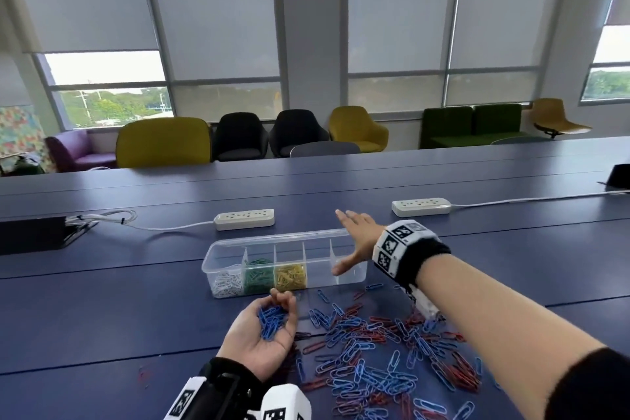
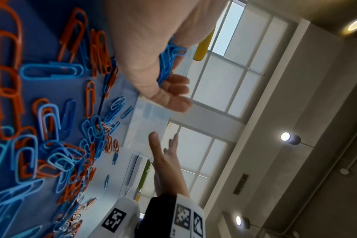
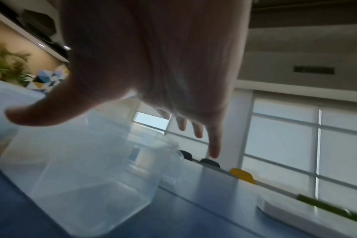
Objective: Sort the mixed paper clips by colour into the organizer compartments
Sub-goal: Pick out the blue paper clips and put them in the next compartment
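A clear organizer [image 1: 218,251] lies across the blue table; from its left end, the compartments hold white [image 1: 226,283], green [image 1: 259,274] and yellow clips [image 1: 290,276], and the two right ones look empty. My left hand [image 1: 255,346] is palm-up in front of it, fingers curled round a handful of blue clips [image 1: 271,321], which also show in the left wrist view as blue clips [image 2: 169,61]. My right hand [image 1: 356,240] hovers open, fingers spread, over the organizer's right end [image 3: 92,185]. A mixed pile of blue and red clips [image 1: 392,351] covers the table to the right.
Two white power strips [image 1: 244,219] [image 1: 421,207] with cables lie behind the organizer. A black box [image 1: 32,235] sits at the far left. A few stray red clips [image 1: 143,375] lie left of my left wrist. Chairs line the table's far side.
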Tool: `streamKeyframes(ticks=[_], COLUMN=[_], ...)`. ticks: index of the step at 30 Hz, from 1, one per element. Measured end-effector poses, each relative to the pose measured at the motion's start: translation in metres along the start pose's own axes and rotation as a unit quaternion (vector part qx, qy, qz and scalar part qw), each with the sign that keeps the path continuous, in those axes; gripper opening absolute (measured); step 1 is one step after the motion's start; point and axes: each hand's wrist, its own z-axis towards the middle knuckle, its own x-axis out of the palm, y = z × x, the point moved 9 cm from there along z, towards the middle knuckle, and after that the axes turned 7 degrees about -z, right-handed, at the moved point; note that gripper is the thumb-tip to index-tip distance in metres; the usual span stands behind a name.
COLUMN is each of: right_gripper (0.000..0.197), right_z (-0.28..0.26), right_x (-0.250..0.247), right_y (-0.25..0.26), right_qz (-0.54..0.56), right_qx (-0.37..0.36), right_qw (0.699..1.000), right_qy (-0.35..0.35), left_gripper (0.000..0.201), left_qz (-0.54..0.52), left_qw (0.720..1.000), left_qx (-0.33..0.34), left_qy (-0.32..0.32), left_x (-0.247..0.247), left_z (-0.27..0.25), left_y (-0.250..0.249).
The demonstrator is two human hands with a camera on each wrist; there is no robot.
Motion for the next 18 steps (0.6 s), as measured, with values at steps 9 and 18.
streamKeyframes(ticks=[9,18], right_gripper=[0.109,0.111], right_z=[-0.005,-0.004], right_x=[0.011,0.014], right_y=[0.001,0.002], right_qz=[0.043,0.056], right_qx=[-0.010,-0.004], right_qw=[0.998,0.998], right_qy=[-0.034,-0.041], left_gripper=[0.044,0.046], left_qz=[0.203,0.396], left_qw=[0.975,0.911], left_qx=[0.000,0.108], left_qy=[0.087,0.046], left_x=[0.059,0.125], left_z=[-0.003,0.094], left_y=[0.000,-0.003])
